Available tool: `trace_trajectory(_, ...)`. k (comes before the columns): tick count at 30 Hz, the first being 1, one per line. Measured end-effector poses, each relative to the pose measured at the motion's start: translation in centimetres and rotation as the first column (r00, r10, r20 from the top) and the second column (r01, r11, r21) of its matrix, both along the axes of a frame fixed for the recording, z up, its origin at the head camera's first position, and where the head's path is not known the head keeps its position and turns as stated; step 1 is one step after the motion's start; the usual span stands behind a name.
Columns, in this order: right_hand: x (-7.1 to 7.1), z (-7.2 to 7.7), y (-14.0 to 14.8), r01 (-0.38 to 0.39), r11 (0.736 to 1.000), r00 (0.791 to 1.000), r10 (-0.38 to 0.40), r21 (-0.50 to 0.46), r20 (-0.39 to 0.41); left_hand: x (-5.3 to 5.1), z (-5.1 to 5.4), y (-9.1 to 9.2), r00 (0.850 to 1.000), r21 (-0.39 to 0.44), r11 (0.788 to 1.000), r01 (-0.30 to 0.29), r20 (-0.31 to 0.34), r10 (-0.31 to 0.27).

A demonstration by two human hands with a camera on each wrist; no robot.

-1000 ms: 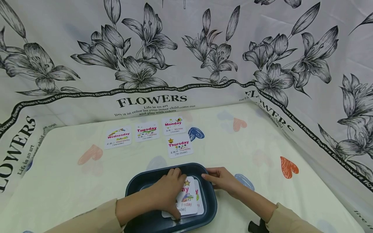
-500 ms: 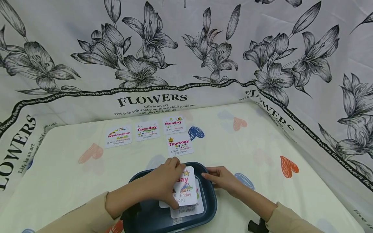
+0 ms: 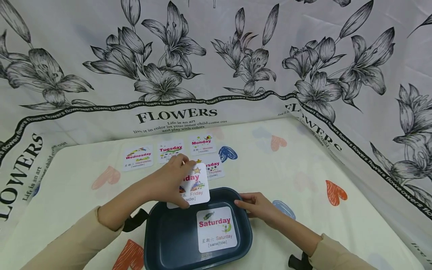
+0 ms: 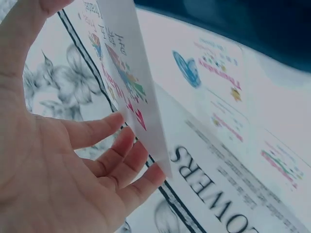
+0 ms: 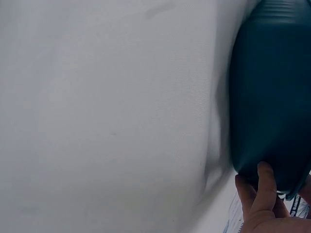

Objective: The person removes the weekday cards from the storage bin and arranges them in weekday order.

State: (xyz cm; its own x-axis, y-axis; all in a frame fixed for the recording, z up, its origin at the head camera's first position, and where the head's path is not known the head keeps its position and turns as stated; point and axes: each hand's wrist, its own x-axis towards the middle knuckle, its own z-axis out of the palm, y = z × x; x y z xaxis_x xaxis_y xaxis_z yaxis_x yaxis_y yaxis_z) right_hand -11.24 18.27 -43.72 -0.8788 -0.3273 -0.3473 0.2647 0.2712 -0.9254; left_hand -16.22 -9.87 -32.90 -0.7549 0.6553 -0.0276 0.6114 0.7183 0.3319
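The left hand (image 3: 165, 182) holds the Friday card (image 3: 197, 192) by its edges, above the back left part of the dark blue tray (image 3: 248, 240). In the left wrist view the hand (image 4: 82, 165) has its thumb and fingertips on opposite edges of the Friday card (image 4: 121, 53). A Saturday card (image 3: 217, 230) lies face up inside the tray. At the tray's right rim, the right hand (image 3: 260, 208) pinches the edge; the right wrist view shows that hand (image 5: 272, 208) with fingers against the tray's outer wall (image 5: 272, 107).
Wednesday (image 3: 137, 157), Tuesday (image 3: 170, 149) and Monday (image 3: 202, 144) cards lie in a row behind the tray. A Thursday card (image 3: 216, 170) below Monday is partly covered by the Friday card. Behind them rises a flower-printed cloth (image 3: 236, 75).
The left hand has lifted the Friday card out of the tray, moving it up and to the left. The Saturday card beneath is now uncovered. The right hand stays on the rim.
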Motion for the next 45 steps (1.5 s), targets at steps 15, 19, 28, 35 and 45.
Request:
trace_trajectory(15, -0.1, 0.0, 0.1, -0.003, 1.0, 1.0, 0.003, -0.005, 0.006, -4.2, -1.8, -3.1, 0.995, -0.002, 0.996, -0.087, 0.055, 0.087)
trace_trajectory(19, -0.1, -0.1, 0.1, -0.004, 1.0, 1.0, 0.004, -0.01, 0.014, -5.1, -3.1, -3.9, 0.991, -0.025, 0.995, -0.098, 0.086, 0.1)
trace_trajectory(28, 0.0, 0.0, 0.1, 0.007, 1.0, 1.0, -0.007, 0.003, 0.01, -7.1, -6.5, -4.8, 0.985, -0.046, 0.993, -0.108, 0.13, 0.113)
trace_trajectory(35, 0.0, 0.0, 0.1, 0.003, 1.0, 1.0, -0.003, -0.012, 0.018, -8.1, -8.6, -5.0, 0.984, -0.052, 0.995, -0.086, 0.155, 0.093)
trace_trajectory(45, -0.1, 0.0, 0.0, 0.007, 1.0, 1.0, -0.006, -0.013, 0.019, -9.0, -10.7, -6.0, 0.981, -0.056, 0.995, -0.078, 0.174, 0.086)
